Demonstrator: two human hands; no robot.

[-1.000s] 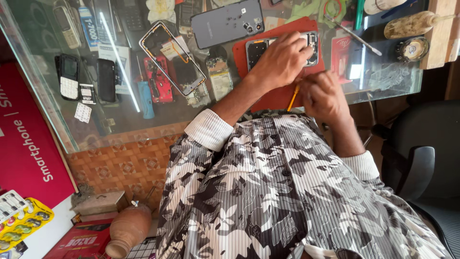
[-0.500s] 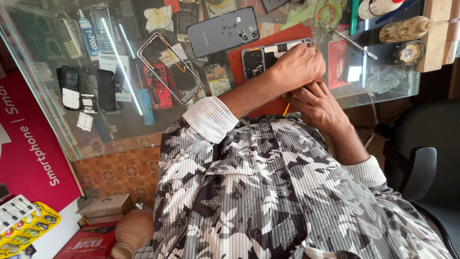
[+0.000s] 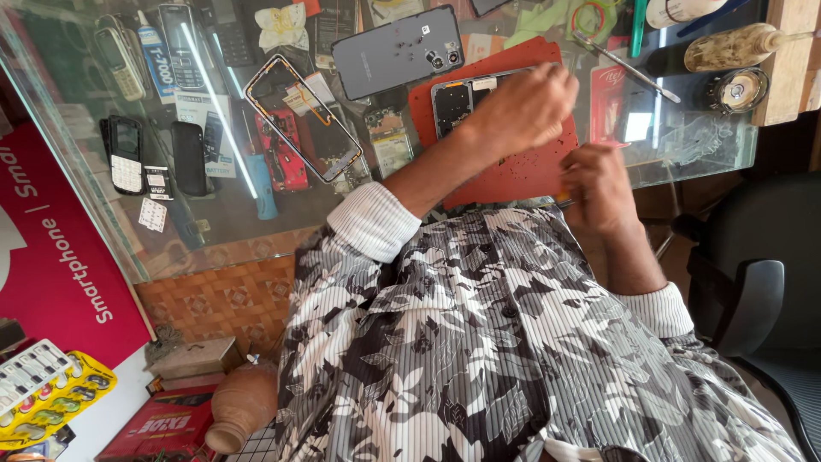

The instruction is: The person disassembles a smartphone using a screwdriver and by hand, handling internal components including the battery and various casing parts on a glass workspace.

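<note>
An opened smartphone (image 3: pixel 462 103) with its back off lies on a red work mat (image 3: pixel 513 167) on the glass counter. My left hand (image 3: pixel 522 107) rests over the phone's right part, fingers curled down on it. My right hand (image 3: pixel 599 184) is closed in a fist at the mat's near right edge, beside the left wrist. A thin tool seen in it earlier is hidden now. A grey phone back cover (image 3: pixel 398 51) lies just left of the mat.
A phone frame (image 3: pixel 299 115), old handsets (image 3: pixel 124 154) and small parts lie on and under the glass counter (image 3: pixel 710 141). Tweezers (image 3: pixel 629 68), a bottle (image 3: pixel 735 47) and a wooden block (image 3: pixel 782 64) are at the far right. A black chair (image 3: pixel 753 274) stands right.
My right hand has drawn back from the phone toward my body and closed into a fist. My left hand stays on the phone, shifted slightly right.
</note>
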